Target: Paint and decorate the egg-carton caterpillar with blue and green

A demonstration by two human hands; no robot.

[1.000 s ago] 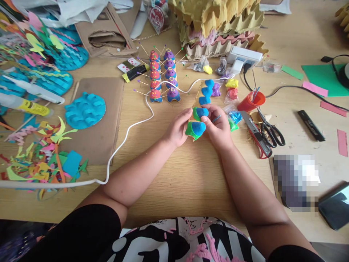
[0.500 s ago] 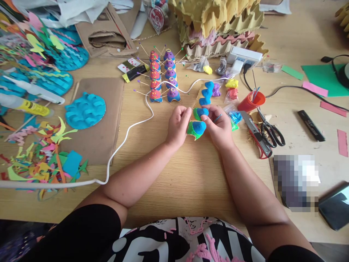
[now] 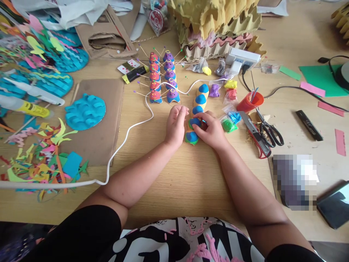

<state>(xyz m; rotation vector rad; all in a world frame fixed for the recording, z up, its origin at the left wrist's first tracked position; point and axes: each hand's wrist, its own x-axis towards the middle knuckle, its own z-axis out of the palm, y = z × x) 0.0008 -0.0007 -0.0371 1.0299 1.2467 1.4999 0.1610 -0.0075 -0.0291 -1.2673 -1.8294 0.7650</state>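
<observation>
A strip of egg carton cups (image 3: 194, 101) capped with blue clay lies on the table between my hands; green clay wraps the nearest cups. My right hand (image 3: 212, 128) has its thumb and index finger around the second-nearest cup. My left hand (image 3: 176, 125) is just left of the strip, apart from it, fingers curled together with the thumb; whatever it may hold is hidden. Right of the strip are bags of green clay (image 3: 229, 125) and blue clay (image 3: 235, 116). Behind my left hand stand painted cup figures, red (image 3: 155, 76) and purple (image 3: 170, 74), with pins in them.
A white cable (image 3: 130, 126) crosses the table on the left, near a blue disc (image 3: 85, 111) on cardboard (image 3: 109, 145). Rightward are an orange cup (image 3: 247, 102), a utility knife (image 3: 252, 131) and scissors (image 3: 272, 133). Egg trays (image 3: 212, 22) and a power strip (image 3: 243, 56) stand behind.
The strip has come down from a tilted hold to lie flat on the table. My left hand has moved off it; my right hand has shifted left, uncovering the green clay bag.
</observation>
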